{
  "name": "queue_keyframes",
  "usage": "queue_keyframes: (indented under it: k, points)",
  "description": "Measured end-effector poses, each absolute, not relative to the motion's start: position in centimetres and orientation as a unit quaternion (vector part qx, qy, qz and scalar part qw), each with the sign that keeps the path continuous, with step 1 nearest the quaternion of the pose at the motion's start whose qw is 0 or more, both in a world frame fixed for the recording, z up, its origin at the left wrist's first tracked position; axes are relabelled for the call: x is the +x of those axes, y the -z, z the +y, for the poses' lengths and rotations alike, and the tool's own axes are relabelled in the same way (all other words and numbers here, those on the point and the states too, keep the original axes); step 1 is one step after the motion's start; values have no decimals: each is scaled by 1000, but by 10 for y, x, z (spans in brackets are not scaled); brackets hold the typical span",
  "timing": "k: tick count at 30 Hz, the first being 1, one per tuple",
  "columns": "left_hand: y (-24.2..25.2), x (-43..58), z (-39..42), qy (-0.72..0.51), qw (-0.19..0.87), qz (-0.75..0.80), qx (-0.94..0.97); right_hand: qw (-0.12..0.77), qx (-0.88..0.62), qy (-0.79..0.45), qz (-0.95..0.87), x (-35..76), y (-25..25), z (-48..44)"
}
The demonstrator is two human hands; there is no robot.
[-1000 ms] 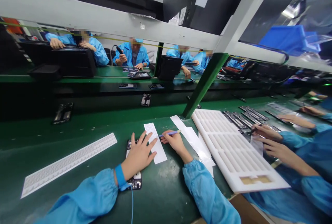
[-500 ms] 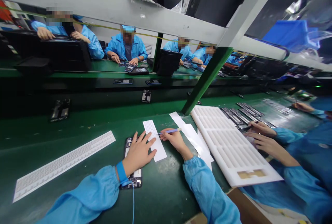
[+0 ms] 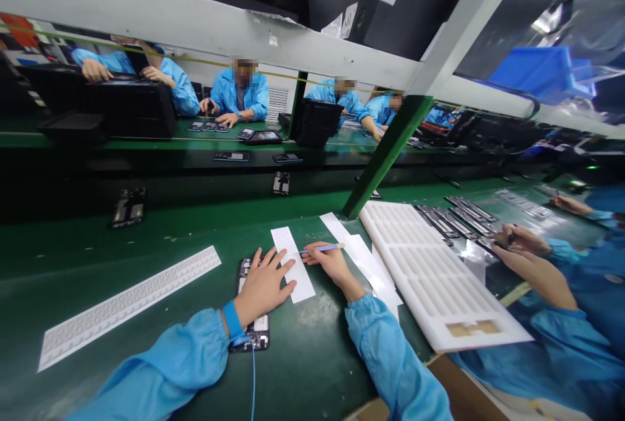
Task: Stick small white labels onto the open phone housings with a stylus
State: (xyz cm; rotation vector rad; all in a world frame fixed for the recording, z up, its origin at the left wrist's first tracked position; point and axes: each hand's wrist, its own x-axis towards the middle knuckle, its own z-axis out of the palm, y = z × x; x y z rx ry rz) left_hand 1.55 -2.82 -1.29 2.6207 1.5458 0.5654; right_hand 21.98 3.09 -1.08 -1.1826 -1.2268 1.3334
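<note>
My left hand [image 3: 263, 284] lies flat with fingers spread on an opened phone [image 3: 251, 330] on the green bench, its fingertips resting on the edge of a white sticker sheet [image 3: 291, 263]. My right hand [image 3: 332, 263] is closed on a thin blue-handled tool [image 3: 319, 249], held like a pen, whose tip points left onto that sheet. A blue wrist strap with a cord sits on my left wrist.
A long white sticker strip [image 3: 129, 304] lies to the left. A white foam tray [image 3: 434, 278] and white strips [image 3: 361, 258] lie to the right. A green post [image 3: 385, 154] rises behind. A co-worker's hands [image 3: 522, 245] work at the right; several people sit across the conveyor.
My hands have barely moved. The co-worker's hands at the right have drawn back and to the right, away from the foam tray. The view has shifted slightly.
</note>
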Motion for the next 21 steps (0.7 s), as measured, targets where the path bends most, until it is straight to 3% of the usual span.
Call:
queue_keyframes:
  k: [8, 14, 21]
  points:
    - [-23, -44, -50, -252, 11, 515, 819, 525, -495, -518, -460, 202, 5, 13]
    - [8, -91, -80, -218, -22, 543, 811, 473, -446, -578, -493, 123, 5, -16]
    - [14, -86, -78, -211, -36, 550, 807, 461, -467, -563, -502, 96, 10, -17]
